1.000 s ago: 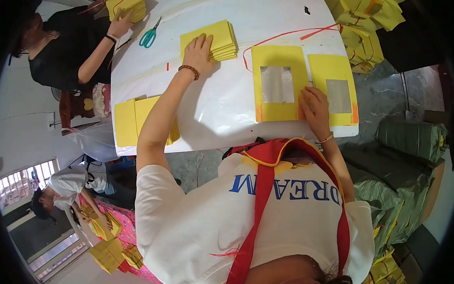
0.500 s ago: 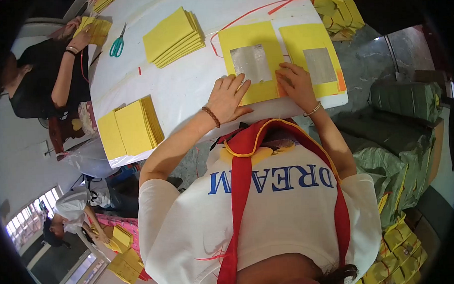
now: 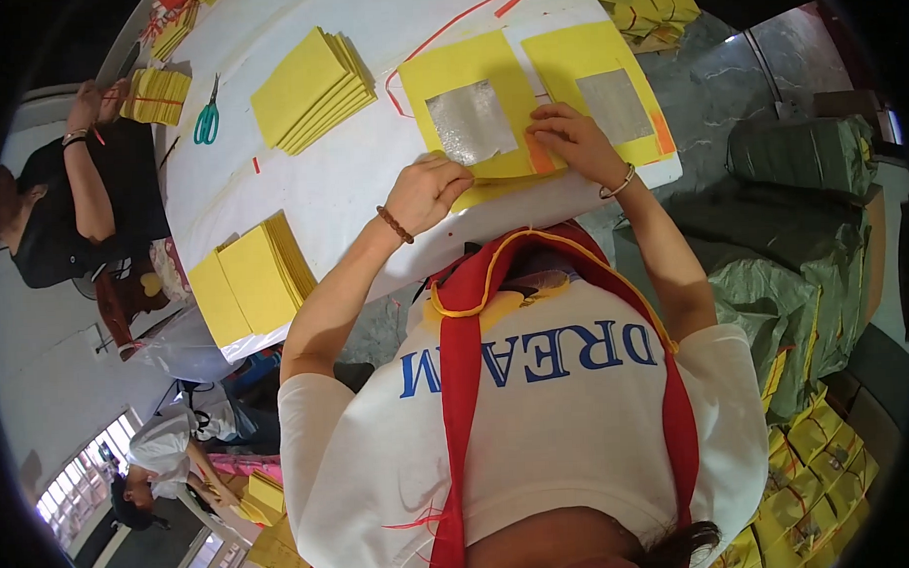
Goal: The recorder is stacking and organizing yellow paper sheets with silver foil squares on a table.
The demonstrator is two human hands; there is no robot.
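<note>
One word (image 3: 540, 361) in blue capitals, seen upside down, is printed across the white shirt (image 3: 570, 440), beside a red strap (image 3: 457, 434).

At 12 o'clock, a yellow sheet (image 3: 467, 63) bears a silver-grey rectangle (image 3: 471, 121) and an orange strip (image 3: 539, 154); at 10, teal-handled scissors (image 3: 207, 123); at 3, grey-green plastic wrapping (image 3: 771, 321).

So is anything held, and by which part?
Left hand seems to pinch the left windowed yellow sheet by its near edge; right hand is at its orange corner, grip unclear.
</note>
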